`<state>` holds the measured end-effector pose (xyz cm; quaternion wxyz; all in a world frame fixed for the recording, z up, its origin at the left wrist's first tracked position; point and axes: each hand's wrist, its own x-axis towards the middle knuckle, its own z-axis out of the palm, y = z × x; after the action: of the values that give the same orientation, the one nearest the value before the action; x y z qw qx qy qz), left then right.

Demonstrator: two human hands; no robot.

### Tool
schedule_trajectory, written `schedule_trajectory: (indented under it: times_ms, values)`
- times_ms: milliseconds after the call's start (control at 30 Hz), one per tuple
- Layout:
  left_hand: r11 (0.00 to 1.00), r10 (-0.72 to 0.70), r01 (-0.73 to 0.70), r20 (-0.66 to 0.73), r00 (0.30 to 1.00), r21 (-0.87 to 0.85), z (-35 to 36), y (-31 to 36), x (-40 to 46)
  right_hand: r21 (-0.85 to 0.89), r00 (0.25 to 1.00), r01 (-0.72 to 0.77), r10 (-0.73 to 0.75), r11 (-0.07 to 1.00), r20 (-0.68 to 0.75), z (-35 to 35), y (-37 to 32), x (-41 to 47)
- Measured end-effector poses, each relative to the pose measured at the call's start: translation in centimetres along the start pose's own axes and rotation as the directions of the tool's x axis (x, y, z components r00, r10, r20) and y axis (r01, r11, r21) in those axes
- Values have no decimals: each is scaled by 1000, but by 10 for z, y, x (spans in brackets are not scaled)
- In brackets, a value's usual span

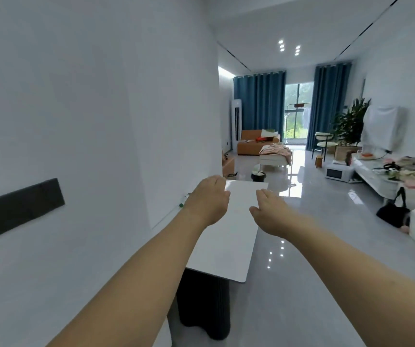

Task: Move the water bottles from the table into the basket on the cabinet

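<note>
Both my arms reach forward over a white table (226,256) with a dark base that stands against the left wall. My left hand (210,199) hovers over the table's far left part, fingers loosely curled, nothing in it. My right hand (270,212) is beside it, above the table's right edge, palm down, fingers apart and empty. At the wall by my left wrist lies a clear thing with a green cap (181,205), perhaps a water bottle, mostly hidden by the wrist. No basket or cabinet shows.
A white wall (88,121) with a dark panel (19,207) fills the left. Glossy grey floor (314,234) runs ahead to a sofa, blue curtains and a window. A low white TV bench (376,181), a black bag (393,211) and white boxes stand at the right.
</note>
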<state>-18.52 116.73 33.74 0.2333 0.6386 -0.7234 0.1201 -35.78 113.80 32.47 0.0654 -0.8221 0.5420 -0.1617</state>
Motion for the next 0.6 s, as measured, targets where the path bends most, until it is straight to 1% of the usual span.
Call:
schedule_trajectory:
  times_ms: [133, 367, 600]
  values:
    - [1000, 0, -1, -10, 1000, -5, 19, 10, 44, 14, 1000, -2, 2, 1000, -6, -10, 34, 29]
    - [999, -40, 40, 13, 999, 2, 59, 0, 118, 49, 1000, 5, -6, 999, 1, -10, 82, 101]
    - [1000, -22, 22, 49, 999, 8, 129, -5, 207, 50, 1000, 1, -2, 999, 15, 8, 143, 193]
